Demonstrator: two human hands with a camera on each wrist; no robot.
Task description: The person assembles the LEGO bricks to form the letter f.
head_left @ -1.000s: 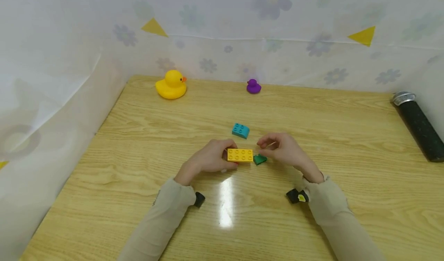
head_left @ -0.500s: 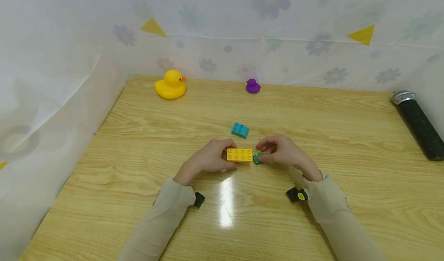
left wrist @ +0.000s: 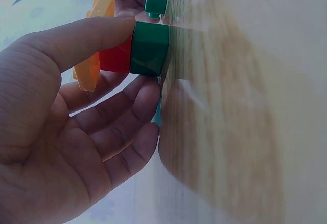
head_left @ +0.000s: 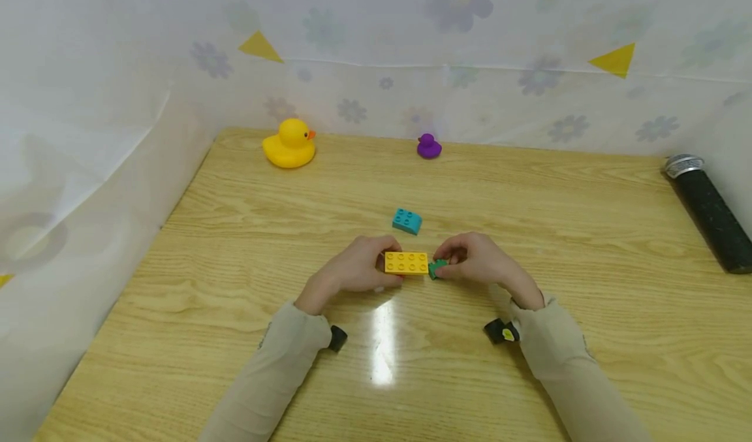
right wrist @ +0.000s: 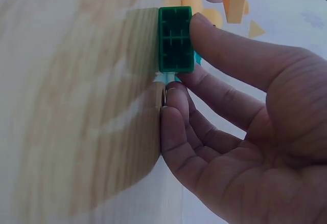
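My left hand (head_left: 360,266) grips a stack of toy building bricks from its left side. On top is a long yellow brick (head_left: 407,263), with a red brick (left wrist: 115,56) below it and a green brick (left wrist: 149,49) at the bottom, against the table. Just right of the stack, my right hand (head_left: 478,260) pinches a small loose green brick (head_left: 437,269) between thumb and forefinger. This brick lies on its side, its hollow underside (right wrist: 176,40) towards the right palm. Beyond the stack sits a blue brick (head_left: 407,221) with a sloped end, studs up.
At the back of the wooden table (head_left: 264,233) stand a yellow rubber duck (head_left: 290,145) and a smaller purple duck (head_left: 429,146). A black microphone (head_left: 711,217) lies at the far right. Flowered white sheeting (head_left: 376,37) hangs behind and at the sides.
The small green brick has turned on the table. My right fingers have come together on it from just beside it. The left hand and its stack have stayed in place.
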